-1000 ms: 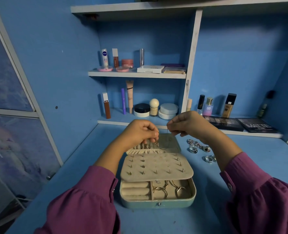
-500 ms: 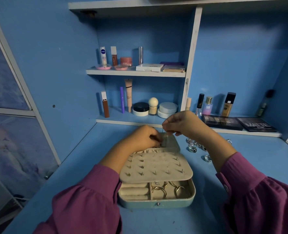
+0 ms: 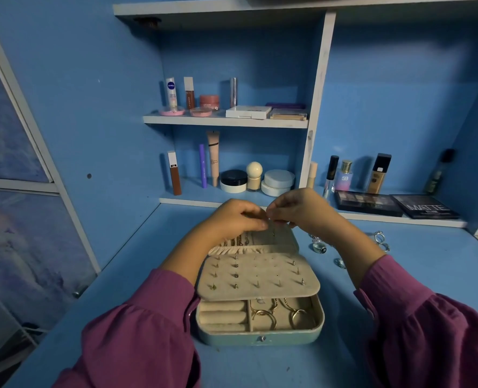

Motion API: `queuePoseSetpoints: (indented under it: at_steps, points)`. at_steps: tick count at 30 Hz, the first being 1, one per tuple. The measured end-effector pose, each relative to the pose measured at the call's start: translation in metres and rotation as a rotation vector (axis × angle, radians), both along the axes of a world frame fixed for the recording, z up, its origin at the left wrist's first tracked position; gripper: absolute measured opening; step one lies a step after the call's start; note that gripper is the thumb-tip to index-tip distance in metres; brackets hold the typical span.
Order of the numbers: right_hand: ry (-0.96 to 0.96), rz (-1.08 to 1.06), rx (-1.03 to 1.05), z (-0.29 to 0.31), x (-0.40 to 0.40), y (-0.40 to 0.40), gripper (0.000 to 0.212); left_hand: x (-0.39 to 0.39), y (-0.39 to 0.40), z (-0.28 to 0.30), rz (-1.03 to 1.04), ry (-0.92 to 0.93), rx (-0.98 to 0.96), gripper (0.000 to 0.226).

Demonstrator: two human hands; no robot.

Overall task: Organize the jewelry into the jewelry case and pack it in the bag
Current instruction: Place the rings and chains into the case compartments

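I have both hands up at the lid of the open jewelry case [image 3: 260, 336] on the desk: left hand [image 3: 233, 219] and right hand [image 3: 298, 210] pinch a thin chain [image 3: 273, 232], hanging it there; loose rings [image 3: 320, 247] wait beside

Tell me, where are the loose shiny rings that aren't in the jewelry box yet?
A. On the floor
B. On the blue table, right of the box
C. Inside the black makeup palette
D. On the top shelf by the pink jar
B: the loose rings lie on the bare blue table, to the right of the open jewelry box and beside the right sleeve.
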State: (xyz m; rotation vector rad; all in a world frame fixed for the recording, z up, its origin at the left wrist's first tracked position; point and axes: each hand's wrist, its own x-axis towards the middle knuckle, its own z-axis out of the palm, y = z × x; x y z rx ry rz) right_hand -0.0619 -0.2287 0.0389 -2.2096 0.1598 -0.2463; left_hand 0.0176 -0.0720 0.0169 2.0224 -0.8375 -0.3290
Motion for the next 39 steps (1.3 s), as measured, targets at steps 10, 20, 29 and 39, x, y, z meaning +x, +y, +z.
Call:
queuePoseSetpoints:
  at_steps: [10,20,29,39]
  points:
    - [-0.068,-0.106,0.028,-0.022,0.01,-0.003,0.003,0.003,-0.006,-0.007,0.123,0.037,-0.201,0.02]
    - [-0.042,0.021,-0.491,-0.036,0.021,-0.002,0.024,0.011,-0.008,-0.016,0.068,-0.391,0.193,0.022]
    - [-0.036,0.097,-0.736,-0.035,0.021,0.002,0.025,0.006,-0.007,-0.013,0.002,-0.668,0.466,0.026]
    - [0.075,0.029,-0.685,-0.028,0.015,0.008,0.024,0.001,-0.003,-0.01,0.034,-0.527,0.432,0.022]
